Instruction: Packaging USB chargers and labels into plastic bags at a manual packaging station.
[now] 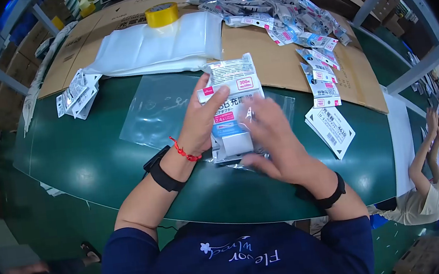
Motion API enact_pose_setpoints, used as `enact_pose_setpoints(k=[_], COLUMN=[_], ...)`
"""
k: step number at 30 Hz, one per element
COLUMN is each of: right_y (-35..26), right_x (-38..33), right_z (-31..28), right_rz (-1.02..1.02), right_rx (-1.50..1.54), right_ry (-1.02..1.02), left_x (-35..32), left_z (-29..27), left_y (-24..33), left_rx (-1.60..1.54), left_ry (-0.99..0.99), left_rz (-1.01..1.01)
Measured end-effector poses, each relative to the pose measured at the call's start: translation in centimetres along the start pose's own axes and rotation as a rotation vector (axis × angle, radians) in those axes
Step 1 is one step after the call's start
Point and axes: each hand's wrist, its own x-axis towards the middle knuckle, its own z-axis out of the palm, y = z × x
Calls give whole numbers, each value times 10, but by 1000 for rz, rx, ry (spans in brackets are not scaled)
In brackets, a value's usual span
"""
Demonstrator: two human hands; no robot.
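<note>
In the middle, my left hand (198, 120) is closed around a packaged USB charger (231, 70), its thumb lying across the front. The pack is a clear bag with a white, pink and blue printed label, and a white block shows in its lower part. It is held upright over the table; whether more packs lie behind it I cannot tell. My right hand (279, 141) is at the pack's right side, blurred by motion, with thumb and fingers apart. Under the hands lies a clear plastic bag (154, 109) on the green table (86, 157).
A cardboard sheet (271, 66) covers the table's far part. On it are a heap of charger packs (269, 1), a stack of clear bags (128, 50) and a yellow tape roll (162, 15). White cards (332, 129) lie right, printed cards (79, 93) left. Another person (426, 194) works at right.
</note>
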Motion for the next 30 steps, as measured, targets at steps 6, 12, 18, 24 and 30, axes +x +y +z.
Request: enact_pose_setpoints(k=[6,12,18,24,30], right_y=[6,53,92,90,82], right_x=[-11,-33,-61,-64,-69], right_z=[3,-39,-66,-76,-74], right_rz=[626,877,897,1021,845], right_rx=[1062,1017,975,915,674], right_ry=[378,610,715,256,-221], left_x=[-12,6,4,-2,-8], left_z=[36,15,11,9,5], left_y=[-12,-28,-63,-66,-66], left_rx=[132,1046,1631,1411,1200], left_ry=[31,22,-227,-67,56], left_rz=[70,440,543,182,350])
